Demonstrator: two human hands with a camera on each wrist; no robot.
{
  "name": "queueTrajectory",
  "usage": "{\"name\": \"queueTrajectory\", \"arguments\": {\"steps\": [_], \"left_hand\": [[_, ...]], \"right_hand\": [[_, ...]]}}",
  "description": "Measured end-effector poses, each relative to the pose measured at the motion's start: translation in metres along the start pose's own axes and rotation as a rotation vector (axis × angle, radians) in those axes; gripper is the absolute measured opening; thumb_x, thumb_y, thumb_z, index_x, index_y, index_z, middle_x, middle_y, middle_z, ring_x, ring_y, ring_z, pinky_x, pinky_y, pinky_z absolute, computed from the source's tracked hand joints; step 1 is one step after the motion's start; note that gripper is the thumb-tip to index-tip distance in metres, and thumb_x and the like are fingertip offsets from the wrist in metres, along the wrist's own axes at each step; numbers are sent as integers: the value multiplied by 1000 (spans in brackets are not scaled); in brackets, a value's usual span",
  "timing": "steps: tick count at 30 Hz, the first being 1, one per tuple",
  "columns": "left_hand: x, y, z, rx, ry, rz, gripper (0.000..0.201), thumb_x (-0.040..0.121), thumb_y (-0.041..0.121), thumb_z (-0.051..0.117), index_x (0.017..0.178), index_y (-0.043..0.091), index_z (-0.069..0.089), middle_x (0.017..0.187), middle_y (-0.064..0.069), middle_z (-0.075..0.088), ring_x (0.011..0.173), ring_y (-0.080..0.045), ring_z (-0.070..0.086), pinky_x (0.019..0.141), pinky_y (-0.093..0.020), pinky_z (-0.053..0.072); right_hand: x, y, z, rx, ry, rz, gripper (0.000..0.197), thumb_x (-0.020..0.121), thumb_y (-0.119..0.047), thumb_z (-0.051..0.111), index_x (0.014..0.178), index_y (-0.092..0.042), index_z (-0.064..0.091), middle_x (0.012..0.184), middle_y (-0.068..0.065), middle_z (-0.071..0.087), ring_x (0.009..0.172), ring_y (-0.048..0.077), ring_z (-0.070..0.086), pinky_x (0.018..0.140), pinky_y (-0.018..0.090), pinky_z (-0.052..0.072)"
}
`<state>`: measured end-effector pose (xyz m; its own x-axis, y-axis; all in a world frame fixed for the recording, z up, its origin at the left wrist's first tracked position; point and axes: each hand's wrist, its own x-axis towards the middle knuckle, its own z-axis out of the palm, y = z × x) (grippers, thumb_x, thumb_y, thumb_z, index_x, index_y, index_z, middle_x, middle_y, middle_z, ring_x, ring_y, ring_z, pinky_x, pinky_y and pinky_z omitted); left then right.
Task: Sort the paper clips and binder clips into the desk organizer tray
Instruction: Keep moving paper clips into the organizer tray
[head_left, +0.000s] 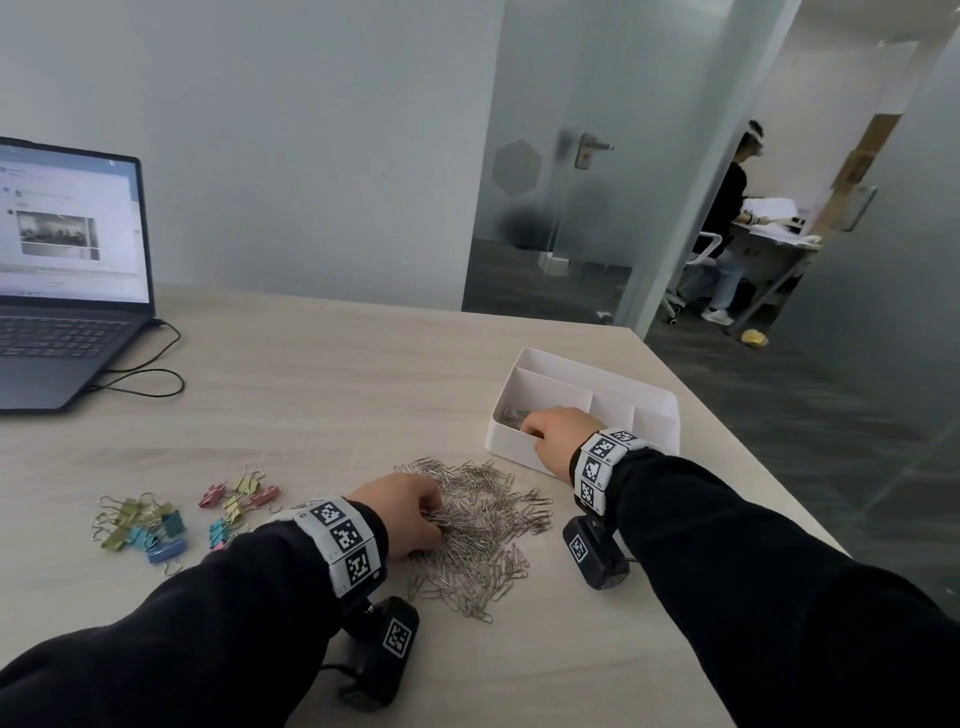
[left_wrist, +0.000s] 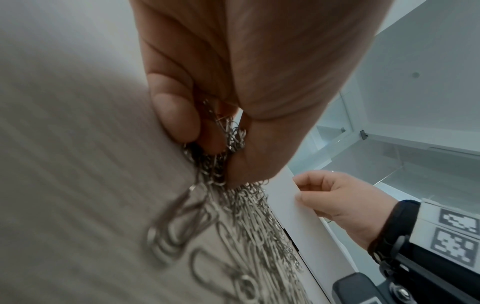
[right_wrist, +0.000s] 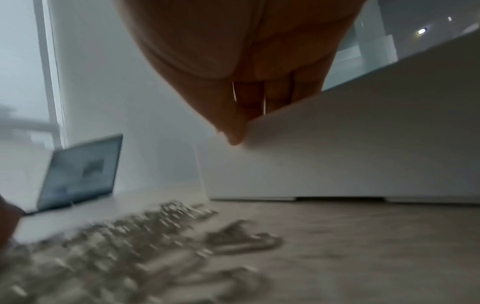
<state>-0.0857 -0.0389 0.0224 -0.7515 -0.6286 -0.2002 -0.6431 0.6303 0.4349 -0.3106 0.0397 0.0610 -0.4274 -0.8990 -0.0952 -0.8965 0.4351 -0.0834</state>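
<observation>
The left hand (head_left: 402, 512) sits on the heap of loose silver wire paper clips (head_left: 480, 525) at the table's centre, fingers curled and pinching a bunch of them. At two o'clock from the heap stands the white plastic divided organizer tray (head_left: 641, 397). The right hand (head_left: 558, 428) reaches over its near wall, thumb outside, fingers curled inside above a few clips in the left compartment; whether it holds any I cannot tell. Pastel metal binder clips (head_left: 156, 519) lie scattered at nine o'clock from the heap. A dark open laptop (head_left: 62, 291) stands at ten o'clock on the pale wood-grain table (head_left: 322, 384).
</observation>
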Motion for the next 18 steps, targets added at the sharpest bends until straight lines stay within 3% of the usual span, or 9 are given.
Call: {"name": "queueTrajectory", "arguments": {"steps": [2, 5, 8, 10, 15, 18], "left_hand": [[0, 0, 0, 2, -1, -3, 27, 79, 28, 68, 106, 25, 64, 94, 8, 57, 86, -15, 56, 71, -23, 43], [0, -1, 1, -20, -5, -13, 25, 78, 29, 68, 102, 28, 64, 92, 9, 59, 86, -15, 58, 71, -23, 46], [1, 0, 0, -31, 1, -11, 21, 75, 33, 70, 95, 32, 62, 89, 12, 60, 86, -13, 60, 71, -24, 48], [1, 1, -1, -51, 7, 2, 17, 72, 37, 72, 86, 34, 62, 90, 13, 63, 86, -11, 62, 75, -26, 52], [-2, 6, -5, -104, 58, 70, 12, 73, 37, 72, 80, 35, 63, 89, 12, 65, 83, -9, 63, 77, -28, 54], [-3, 6, -12, -69, 124, 54, 18, 73, 43, 71, 88, 37, 63, 101, 12, 58, 88, -7, 58, 79, -24, 49]], "right_hand": [[-7, 1, 1, 190, 155, -14, 26, 89, -17, 53, 109, -25, 68, 111, -2, 62, 102, 18, 59, 91, 30, 46], [-25, -2, 2, 611, 401, 42, 12, 90, -25, 60, 94, -21, 70, 94, -6, 66, 82, 12, 60, 76, 24, 47], [-44, -4, 11, 1050, 367, 177, 18, 93, -26, 59, 91, -11, 68, 80, -1, 66, 65, 15, 56, 59, 23, 42], [-50, -2, 23, 1210, 289, 265, 24, 96, -29, 55, 95, -9, 68, 79, 1, 65, 57, 13, 54, 50, 18, 38], [-58, 1, 52, 1319, 280, 317, 18, 94, -24, 56, 87, -13, 68, 76, 2, 63, 53, 11, 52, 44, 14, 36], [-59, 0, 60, 1156, 294, 222, 11, 90, -24, 66, 87, -14, 70, 76, -1, 65, 60, 12, 55, 54, 22, 47]]}}
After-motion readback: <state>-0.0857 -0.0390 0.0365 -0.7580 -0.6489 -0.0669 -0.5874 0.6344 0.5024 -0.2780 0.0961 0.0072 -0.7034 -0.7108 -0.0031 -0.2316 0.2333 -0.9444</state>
